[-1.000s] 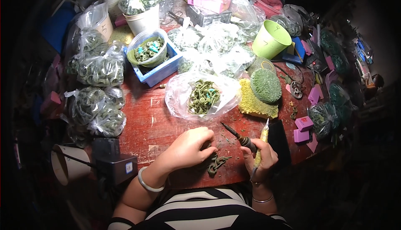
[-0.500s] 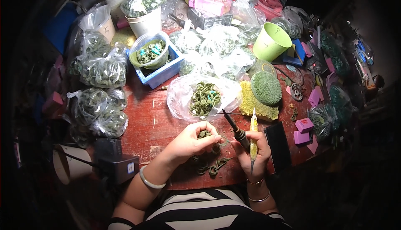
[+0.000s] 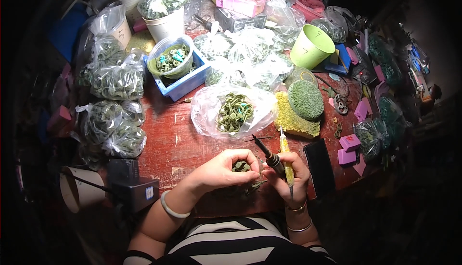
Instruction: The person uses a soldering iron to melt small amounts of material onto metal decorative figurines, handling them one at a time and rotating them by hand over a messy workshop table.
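My left hand [image 3: 228,171] is curled closed around several dark green ring-like pieces [image 3: 241,167], partly hidden by its fingers. More such pieces [image 3: 253,187] lie on the table just below it. In my right hand [image 3: 292,176] two pen-like tools are gripped together: a black one [image 3: 273,159] with a ribbed collar and thin tip, and a yellow one [image 3: 287,163] with a pale pointed tip. Thumb and fingertips of both hands are close together; whether a small piece passes between them is hard to see. Beyond them lies an opened clear plastic bag [image 3: 202,116] with green rings [image 3: 234,113].
A yellow sponge [image 3: 296,126] carries a round green pad [image 3: 306,100]. A black phone-like slab [image 3: 319,168] lies right of my hand. Around stand a blue tray [image 3: 179,90] with a tub, a green cup [image 3: 312,47], filled bags [image 3: 118,79], pink blocks [image 3: 347,156] and a dark box [image 3: 134,193].
My left hand has shifted slightly right and down, over the loose pieces. The right hand has come a little left, its two tools tilting left with it.
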Available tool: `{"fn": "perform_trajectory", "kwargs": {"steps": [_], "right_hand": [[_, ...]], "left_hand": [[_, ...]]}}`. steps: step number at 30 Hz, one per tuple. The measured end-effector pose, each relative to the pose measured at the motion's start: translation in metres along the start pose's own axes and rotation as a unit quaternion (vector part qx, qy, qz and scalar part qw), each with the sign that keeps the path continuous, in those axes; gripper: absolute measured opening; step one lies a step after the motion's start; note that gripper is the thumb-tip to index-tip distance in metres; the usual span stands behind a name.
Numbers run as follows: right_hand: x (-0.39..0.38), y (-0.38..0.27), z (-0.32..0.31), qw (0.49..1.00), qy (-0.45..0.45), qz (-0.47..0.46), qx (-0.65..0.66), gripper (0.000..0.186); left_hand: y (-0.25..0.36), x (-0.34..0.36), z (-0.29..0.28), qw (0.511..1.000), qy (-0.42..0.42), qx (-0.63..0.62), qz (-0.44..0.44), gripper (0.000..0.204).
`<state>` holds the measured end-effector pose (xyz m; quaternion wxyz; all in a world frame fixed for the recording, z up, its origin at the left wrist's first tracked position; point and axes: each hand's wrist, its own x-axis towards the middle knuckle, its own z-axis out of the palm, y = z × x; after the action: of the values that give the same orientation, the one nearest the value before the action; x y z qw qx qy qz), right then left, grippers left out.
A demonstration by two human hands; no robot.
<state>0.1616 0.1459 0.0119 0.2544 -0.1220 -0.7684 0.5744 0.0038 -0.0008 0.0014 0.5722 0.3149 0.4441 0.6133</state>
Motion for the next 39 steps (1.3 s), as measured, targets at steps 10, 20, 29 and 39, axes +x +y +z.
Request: {"fn": "perform_trajectory", "kwargs": {"steps": [10, 20, 29, 39], "right_hand": [[-0.007, 0.011, 0.000, 0.999, 0.047, -0.019, 0.003, 0.031], [-0.003, 0.007, 0.002, 0.992, 0.061, -0.085, -0.064, 0.029], [-0.004, 0.000, 0.003, 0.995, 0.026, -0.097, -0.023, 0.027], [-0.012, 0.014, 0.004, 0.995, 0.039, -0.062, 0.074, 0.029]], "left_hand": [[0.019, 0.000, 0.007, 0.993, 0.081, -0.072, -0.053, 0.027], [0.008, 0.001, 0.011, 0.995, 0.063, -0.080, 0.015, 0.024], [0.001, 0.001, 0.008, 0.998, 0.054, -0.016, 0.035, 0.023], [-0.001, 0.002, 0.006, 0.995, 0.070, -0.051, 0.050, 0.018]]}}
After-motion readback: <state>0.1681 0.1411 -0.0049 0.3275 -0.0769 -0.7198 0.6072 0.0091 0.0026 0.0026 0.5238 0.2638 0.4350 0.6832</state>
